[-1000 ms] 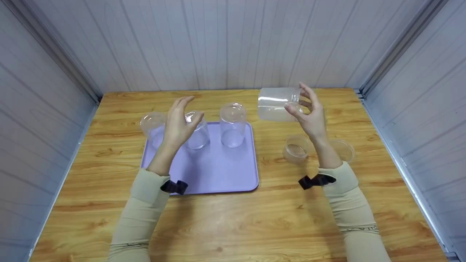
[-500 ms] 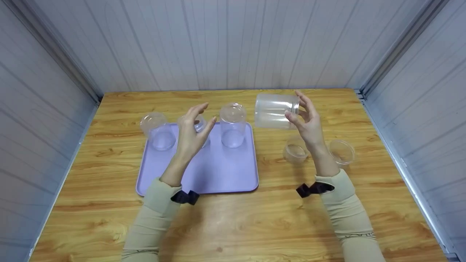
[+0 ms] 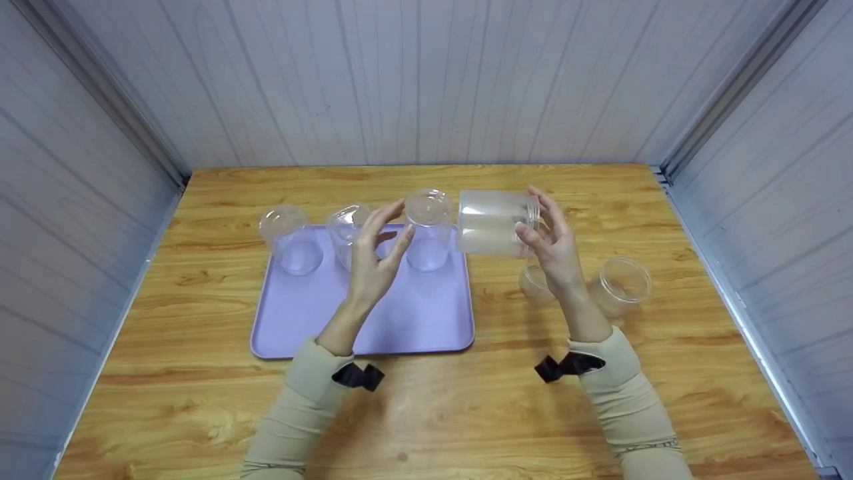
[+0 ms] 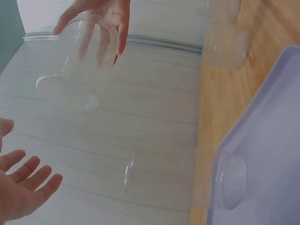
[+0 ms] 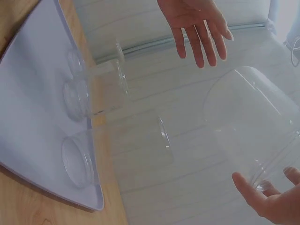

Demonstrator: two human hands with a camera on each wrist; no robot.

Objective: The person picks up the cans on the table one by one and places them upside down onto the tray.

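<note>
My right hand (image 3: 556,257) grips a clear plastic jar (image 3: 493,223) by its ridged end, fingers behind and thumb in front. The jar lies sideways in the air, its other end pointing left. My left hand (image 3: 376,263) is raised over the lilac tray (image 3: 406,327), fingers and thumb spread apart around nothing. In the right wrist view, the left hand (image 5: 197,28) is apart from the held jar (image 5: 248,112). Three clear jars stand along the tray's back edge: the left jar (image 3: 296,250), the middle jar (image 3: 346,223), partly behind my left hand, and the right jar (image 3: 430,237).
On the wooden table (image 3: 520,413), right of the tray, stand two more clear containers: a smaller-looking one (image 3: 533,287) partly behind my right hand, and another (image 3: 623,283) beside my right wrist. Pale panel walls (image 3: 413,80) enclose the table at the back and sides.
My left hand has moved right and somewhat nearer, from the left jar to between the middle and right jars. My right hand has lowered the held jar and shifted it slightly left.
</note>
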